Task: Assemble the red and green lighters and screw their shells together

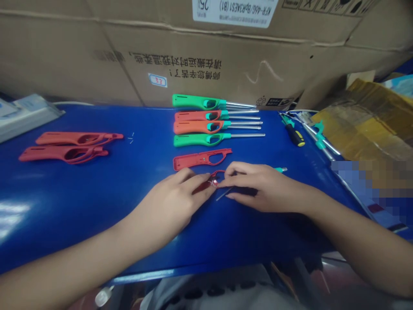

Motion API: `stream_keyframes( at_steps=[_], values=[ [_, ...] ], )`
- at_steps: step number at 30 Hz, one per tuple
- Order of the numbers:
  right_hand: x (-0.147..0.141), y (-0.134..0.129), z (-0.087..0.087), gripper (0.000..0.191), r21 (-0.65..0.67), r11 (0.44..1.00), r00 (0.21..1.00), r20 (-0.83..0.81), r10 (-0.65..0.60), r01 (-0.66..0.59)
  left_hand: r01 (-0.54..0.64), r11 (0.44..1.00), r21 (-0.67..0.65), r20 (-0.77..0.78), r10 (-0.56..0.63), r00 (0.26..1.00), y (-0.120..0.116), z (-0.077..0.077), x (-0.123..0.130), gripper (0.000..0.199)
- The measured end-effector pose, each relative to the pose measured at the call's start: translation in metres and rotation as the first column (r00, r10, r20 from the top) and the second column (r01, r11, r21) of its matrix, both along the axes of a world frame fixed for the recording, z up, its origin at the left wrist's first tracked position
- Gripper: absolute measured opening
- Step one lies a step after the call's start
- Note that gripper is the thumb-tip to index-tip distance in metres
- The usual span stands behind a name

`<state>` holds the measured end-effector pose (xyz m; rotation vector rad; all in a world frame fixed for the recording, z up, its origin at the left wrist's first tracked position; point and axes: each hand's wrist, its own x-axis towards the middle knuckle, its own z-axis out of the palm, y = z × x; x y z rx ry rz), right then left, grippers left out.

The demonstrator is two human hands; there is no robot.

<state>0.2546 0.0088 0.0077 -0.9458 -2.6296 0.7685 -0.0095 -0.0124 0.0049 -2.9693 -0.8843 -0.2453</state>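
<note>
A red lighter shell half [220,175] is largely covered by both hands near the middle of the table. My left hand [177,196] closes its fingers on the shell's handle side. From the other side, my right hand [263,185] pinches near the shell's trigger loop, where small metal parts and a wire show. A thin dark rod [224,194] sticks out under the right fingers; its other end is hidden. Past the right hand, a teal tip with metal [281,169] shows. Just beyond the hands lies the matching red shell half [190,161], inner side up.
Several green and orange long-nosed lighters [200,140] lie in a row behind. Red shells [61,153] and tiny screws [130,137] are at left. A screwdriver [295,135], metal tubes [322,140] and taped cardboard [364,120] lie right. A large carton [97,51] borders the blue table [80,198].
</note>
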Motion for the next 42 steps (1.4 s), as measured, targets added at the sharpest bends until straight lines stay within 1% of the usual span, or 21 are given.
stream_keyframes(
  at_steps=[3, 5, 10, 12, 15, 19, 24, 29, 35, 38, 40, 42],
  values=[
    [0.0014, 0.0026, 0.0005, 0.03, -0.037, 0.999, 0.998, -0.057, 0.016, -0.018, -0.003, 1.0, -0.001, 0.019, 0.003, 1.0, -0.0004, 0.0, -0.0004, 0.041],
    [0.0009, 0.003, 0.0007, 0.029, -0.038, 0.999, 0.997, -0.075, 0.021, -0.023, -0.007, 1.0, -0.001, 0.026, 0.007, 1.0, -0.0005, 0.0001, 0.0, 0.041],
    [-0.0019, -0.0009, 0.0035, 0.026, 0.027, 1.0, 1.0, 0.024, 0.009, -0.01, -0.01, 1.0, -0.007, -0.004, 0.01, 1.0, -0.0004, 0.0013, 0.0022, 0.038],
    [-0.0019, -0.0015, 0.0048, 0.027, 0.03, 0.999, 0.999, 0.04, 0.018, -0.019, -0.017, 1.0, -0.013, -0.018, 0.017, 1.0, -0.0003, 0.0018, 0.0025, 0.038],
    [-0.0006, 0.0003, 0.0057, 0.023, 0.001, 1.0, 0.999, -0.03, 0.028, -0.028, -0.02, 1.0, -0.011, -0.021, 0.02, 1.0, -0.0001, 0.0019, 0.0022, 0.038],
    [0.0009, 0.0027, 0.0054, 0.016, -0.017, 1.0, 0.994, -0.105, 0.006, -0.008, -0.02, 1.0, -0.008, -0.033, 0.019, 0.999, -0.0004, 0.0015, 0.0016, 0.04],
    [0.002, 0.0027, 0.0075, 0.014, -0.004, 1.0, 0.996, -0.081, -0.024, 0.023, -0.021, 1.0, -0.007, -0.033, 0.021, 0.999, -0.001, 0.0015, 0.0022, 0.041],
    [0.0042, 0.0039, 0.0093, 0.016, 0.033, 0.999, 0.996, -0.076, -0.034, 0.037, -0.024, 0.999, -0.021, -0.024, 0.023, 0.999, -0.0013, 0.0017, 0.0025, 0.04],
    [0.0042, 0.0001, 0.007, 0.017, 0.096, 0.995, 0.999, 0.017, -0.041, 0.039, -0.027, 0.999, -0.018, -0.026, 0.026, 0.999, -0.0019, 0.0018, 0.0011, 0.039],
    [0.004, -0.0005, 0.0074, 0.016, 0.129, 0.991, 0.999, -0.017, -0.044, 0.046, -0.024, 1.0, -0.017, -0.026, 0.024, 0.999, -0.0015, 0.0013, 0.0007, 0.039],
    [0.004, 0.0003, 0.0079, 0.016, 0.127, 0.991, 0.999, -0.035, -0.041, 0.046, -0.024, 1.0, -0.019, -0.025, 0.023, 0.999, -0.001, 0.0007, 0.0007, 0.04],
    [0.0041, 0.0012, 0.0082, 0.017, 0.116, 0.992, 0.999, -0.013, -0.038, 0.039, -0.024, 1.0, -0.02, -0.024, 0.023, 0.999, -0.0005, 0.0, 0.0009, 0.041]
  ],
)
